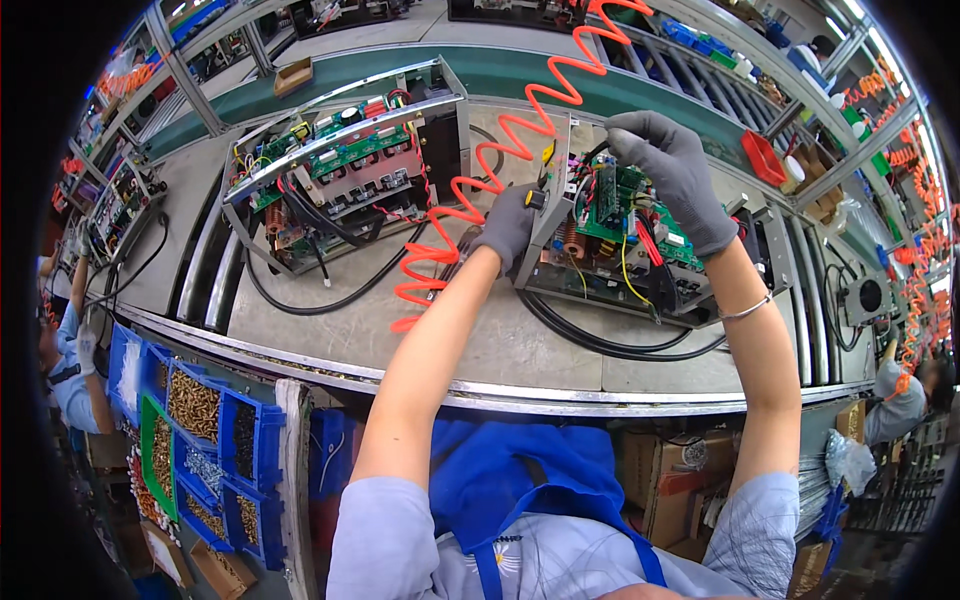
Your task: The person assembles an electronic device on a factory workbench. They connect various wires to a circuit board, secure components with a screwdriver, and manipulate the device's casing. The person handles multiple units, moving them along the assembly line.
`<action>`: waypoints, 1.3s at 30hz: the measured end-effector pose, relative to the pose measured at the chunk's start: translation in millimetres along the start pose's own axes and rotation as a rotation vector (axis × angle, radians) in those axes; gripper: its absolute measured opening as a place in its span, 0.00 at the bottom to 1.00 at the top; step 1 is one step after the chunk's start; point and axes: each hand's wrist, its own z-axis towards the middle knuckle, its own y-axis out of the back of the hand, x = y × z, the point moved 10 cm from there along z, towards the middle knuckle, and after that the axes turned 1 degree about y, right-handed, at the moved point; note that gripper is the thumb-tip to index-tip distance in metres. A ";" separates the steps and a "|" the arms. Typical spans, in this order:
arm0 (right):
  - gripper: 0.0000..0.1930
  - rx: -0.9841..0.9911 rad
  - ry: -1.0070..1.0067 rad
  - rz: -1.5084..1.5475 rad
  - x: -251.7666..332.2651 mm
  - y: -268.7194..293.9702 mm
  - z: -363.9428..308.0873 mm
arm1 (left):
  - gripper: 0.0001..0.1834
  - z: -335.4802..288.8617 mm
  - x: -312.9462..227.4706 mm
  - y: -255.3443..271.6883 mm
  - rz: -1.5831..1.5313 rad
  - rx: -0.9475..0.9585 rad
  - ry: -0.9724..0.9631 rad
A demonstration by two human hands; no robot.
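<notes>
An opened metal-framed power unit (pixel 655 240) stands in front of me, its green circuit board (pixel 625 200), copper coil and loose wires exposed. My left hand (pixel 508 228), in a grey glove, is closed at the outer face of its front panel (pixel 553 200), fingers round a small black knob (pixel 535 199). Over the board's far left part hangs my right hand (pixel 675 165), also gloved, with its fingers curled together near the panel's inner side. What those fingertips hold, if anything, is too small to make out. Black cable (pixel 600 345) loops along the unit's near side.
A second open unit (pixel 340 165) stands to the left. An orange coiled air hose (pixel 510 140) hangs between both units. Blue bins (pixel 200 405) of screws sit at lower left, and a red tray (pixel 763 158) at far right. Other people work at both sides.
</notes>
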 end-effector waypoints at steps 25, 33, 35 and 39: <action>0.13 0.054 0.709 -0.960 67.2 -93.3 -107.8 | 0.20 20.0 25.1 8.8 0.091 -0.171 -0.110; 0.11 0.109 0.521 -0.977 19.4 -130.4 -112.2 | 0.20 9.6 7.8 -12.8 -0.320 0.075 -0.053; 0.13 -0.021 0.515 -0.846 20.4 -125.3 -110.4 | 0.19 2.5 3.6 -17.4 -0.524 0.118 0.017; 0.14 -0.257 0.420 -0.645 27.6 -100.1 -122.5 | 0.16 0.4 2.9 -10.2 -0.261 0.123 -0.021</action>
